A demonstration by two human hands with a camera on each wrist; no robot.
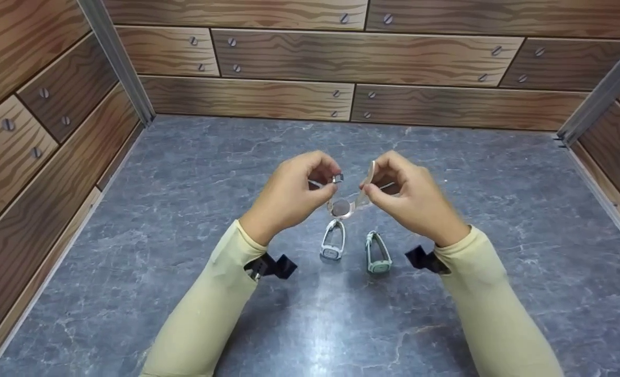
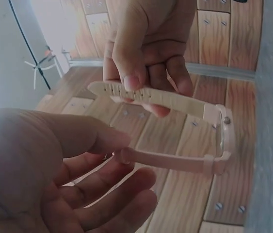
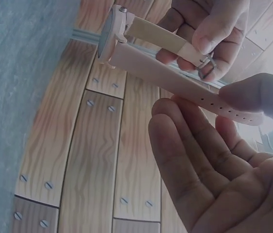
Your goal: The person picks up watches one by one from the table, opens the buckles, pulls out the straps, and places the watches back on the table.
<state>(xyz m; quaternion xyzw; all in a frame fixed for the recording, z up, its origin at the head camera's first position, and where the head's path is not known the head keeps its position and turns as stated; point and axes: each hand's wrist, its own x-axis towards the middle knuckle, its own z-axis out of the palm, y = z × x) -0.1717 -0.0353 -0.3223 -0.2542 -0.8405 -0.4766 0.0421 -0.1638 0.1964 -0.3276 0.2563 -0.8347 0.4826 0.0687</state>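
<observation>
A pale pink wristwatch (image 1: 341, 209) with its strap undone hangs between my two hands, dial at the bottom. My left hand (image 1: 294, 192) pinches the short strap end by its metal buckle (image 3: 206, 67). Between thumb and fingers, my right hand (image 1: 413, 196) holds the long strap end (image 3: 223, 108), which has a row of holes. The two strap ends are apart. Nearer the body stand two more watches with their straps closed in loops: a white one (image 1: 332, 252) and a green one (image 1: 379, 266).
The grey marbled tabletop (image 1: 184, 293) extends around the hands. Wood-patterned panels (image 1: 372, 57) wall it at the back and both sides, with metal posts (image 1: 126, 63) at the corners. Dark wrist-worn mounts (image 1: 283, 266) stick out from the sleeves close to the two looped watches.
</observation>
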